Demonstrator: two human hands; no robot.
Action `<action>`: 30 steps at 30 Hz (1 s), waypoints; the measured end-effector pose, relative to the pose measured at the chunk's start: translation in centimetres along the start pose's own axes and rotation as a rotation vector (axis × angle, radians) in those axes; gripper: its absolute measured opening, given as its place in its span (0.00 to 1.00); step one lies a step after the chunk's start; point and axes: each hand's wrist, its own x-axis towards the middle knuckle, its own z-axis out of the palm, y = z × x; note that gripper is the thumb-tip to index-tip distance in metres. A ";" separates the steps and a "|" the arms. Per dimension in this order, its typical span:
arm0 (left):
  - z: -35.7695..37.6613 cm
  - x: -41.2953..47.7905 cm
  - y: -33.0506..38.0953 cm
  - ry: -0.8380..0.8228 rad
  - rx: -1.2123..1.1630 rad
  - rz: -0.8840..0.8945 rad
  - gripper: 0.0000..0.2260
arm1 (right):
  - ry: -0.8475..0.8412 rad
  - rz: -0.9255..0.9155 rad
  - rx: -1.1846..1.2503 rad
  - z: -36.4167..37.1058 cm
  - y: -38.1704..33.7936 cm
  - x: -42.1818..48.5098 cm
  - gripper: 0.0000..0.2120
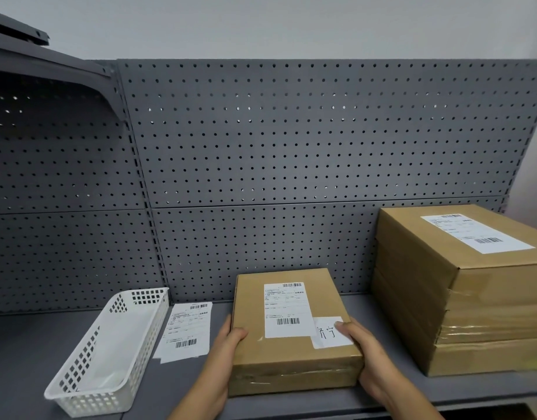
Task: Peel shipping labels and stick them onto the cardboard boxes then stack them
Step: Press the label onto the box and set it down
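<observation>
A flat cardboard box lies on the grey shelf in front of me. A white shipping label with barcodes is stuck on its top, and a smaller white tag with handwriting sits beside it. My left hand grips the box's left side, thumb over the top edge. My right hand grips the right side, thumb resting on the small tag. To the right stands a stack of larger cardboard boxes, the top one carrying its own label.
A white plastic basket sits at the left with liner paper inside. Loose label sheets lie between the basket and the box. A grey pegboard wall backs the shelf; a bracket shelf juts out at upper left.
</observation>
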 end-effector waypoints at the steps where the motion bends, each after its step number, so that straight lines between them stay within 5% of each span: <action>1: -0.1 -0.3 0.4 0.001 0.009 0.009 0.24 | -0.007 -0.003 0.002 0.4 -0.2 -0.1 0.16; 5: -0.4 -1.5 2.4 0.013 0.037 0.060 0.15 | -0.020 0.002 0.017 1.9 -1.2 -0.4 0.18; 30: 4.6 -5.7 14.2 -0.039 -0.092 0.258 0.09 | 0.048 -0.215 -0.131 5.5 -17.4 -4.9 0.13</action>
